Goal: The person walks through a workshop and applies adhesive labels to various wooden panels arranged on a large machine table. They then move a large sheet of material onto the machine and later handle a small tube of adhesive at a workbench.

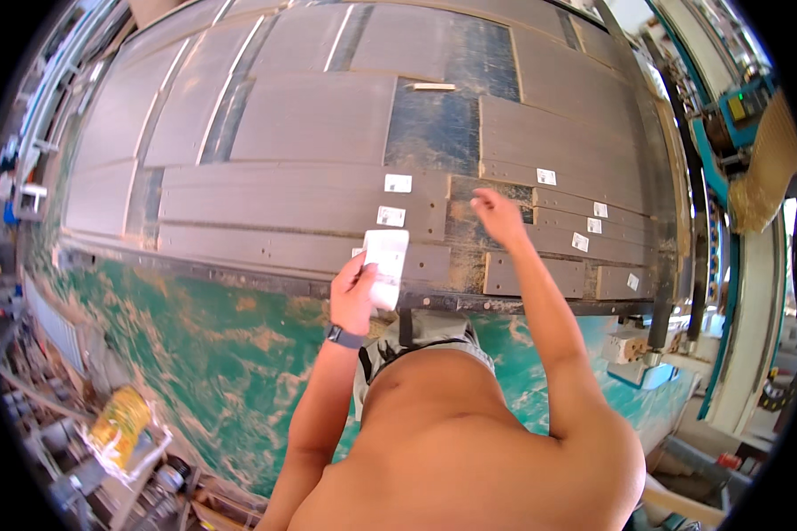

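My left hand (pixel 352 299), a watch on its wrist, grips a white strip of labels (pixel 388 265) between thumb and fingers near the table's front edge. My right hand (pixel 499 218) is over the gap between boards, right of the strip. Its fingers are drawn together; anything between them is too small to make out. White labels stick to several brown-grey boards: one label (pixel 398 183) and another label (pixel 390 216) lie beyond my left hand. To the right of my right hand are a label (pixel 546 176) and several more on narrow boards (pixel 540 275).
Large brown panels (pixel 310 115) cover much of the dark worktable (pixel 434 133). A small wood strip (pixel 433 87) lies in a gap. Machinery (pixel 744 111) lines the right side. A yellow sack (pixel 120 423) stands lower left on the dusty green floor (pixel 212 354).
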Demonstrator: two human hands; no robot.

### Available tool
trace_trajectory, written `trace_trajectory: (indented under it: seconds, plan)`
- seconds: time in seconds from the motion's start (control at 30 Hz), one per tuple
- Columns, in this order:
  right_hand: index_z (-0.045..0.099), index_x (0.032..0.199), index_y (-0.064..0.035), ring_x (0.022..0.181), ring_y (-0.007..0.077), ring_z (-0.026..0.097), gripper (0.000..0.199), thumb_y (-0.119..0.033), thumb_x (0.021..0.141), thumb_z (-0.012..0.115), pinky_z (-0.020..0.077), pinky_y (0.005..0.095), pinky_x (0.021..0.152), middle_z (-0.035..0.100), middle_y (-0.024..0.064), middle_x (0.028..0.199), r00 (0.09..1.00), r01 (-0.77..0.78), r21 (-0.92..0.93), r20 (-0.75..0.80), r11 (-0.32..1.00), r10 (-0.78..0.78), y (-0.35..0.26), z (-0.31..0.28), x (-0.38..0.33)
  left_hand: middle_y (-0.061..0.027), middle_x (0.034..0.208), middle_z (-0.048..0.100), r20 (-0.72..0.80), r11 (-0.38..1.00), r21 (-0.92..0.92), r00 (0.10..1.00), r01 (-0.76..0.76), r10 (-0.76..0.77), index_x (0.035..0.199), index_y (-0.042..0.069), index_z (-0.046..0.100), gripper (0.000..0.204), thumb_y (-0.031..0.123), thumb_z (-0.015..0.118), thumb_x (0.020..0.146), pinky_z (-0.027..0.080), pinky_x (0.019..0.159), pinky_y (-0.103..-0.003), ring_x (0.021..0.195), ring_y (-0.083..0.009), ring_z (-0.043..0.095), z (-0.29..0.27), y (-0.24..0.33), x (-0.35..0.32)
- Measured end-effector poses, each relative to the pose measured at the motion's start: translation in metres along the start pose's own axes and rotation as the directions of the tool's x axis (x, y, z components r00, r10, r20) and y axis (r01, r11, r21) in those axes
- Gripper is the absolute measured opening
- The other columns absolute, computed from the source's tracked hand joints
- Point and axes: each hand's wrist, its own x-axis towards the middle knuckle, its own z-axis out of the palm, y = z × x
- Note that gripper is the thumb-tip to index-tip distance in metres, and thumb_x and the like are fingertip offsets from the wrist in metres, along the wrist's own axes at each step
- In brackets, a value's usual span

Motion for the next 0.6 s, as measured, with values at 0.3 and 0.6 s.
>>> trace_trajectory:
  seconds: [0.3, 0.6]
  plan:
    - [0.046, 0.137, -0.0113, 0.08, 0.0082, 0.054, 0.052, -0.002, 0.086, 0.057, 0.0478, 0.0261, 0.07, 0.062, 0.004, 0.092, 0.966, -0.066, 0.614, 0.236, 0.786, -0.103, -0.102, 0.039, -0.108, -0.0073, 0.104, 0.064, 0.117, 0.904, -0.299, 0.952, 0.306, -0.284, 0.113, -0.002, 0.059, 0.028, 0.002, 0.061, 0.086, 0.049, 0.079, -0.029, 0.091, -0.0149, 0.061, 0.031, -0.024, -0.04]
    - [0.064, 0.099, -0.0082, 0.089, 0.0318, 0.06, 0.024, -0.025, 0.083, 0.063, 0.0486, 0.0416, 0.076, 0.064, 0.0142, 0.095, 0.693, 0.667, 0.158, 0.229, 0.728, -0.684, 0.009, -0.026, -0.075, -0.0044, 0.104, 0.066, 0.206, 0.964, 0.2, 0.954, 0.177, -0.218, 0.118, -0.002, 0.06, 0.033, -0.001, 0.058, 0.085, 0.046, 0.081, -0.026, 0.091, -0.0111, 0.059, 0.09, -0.104, -0.01]
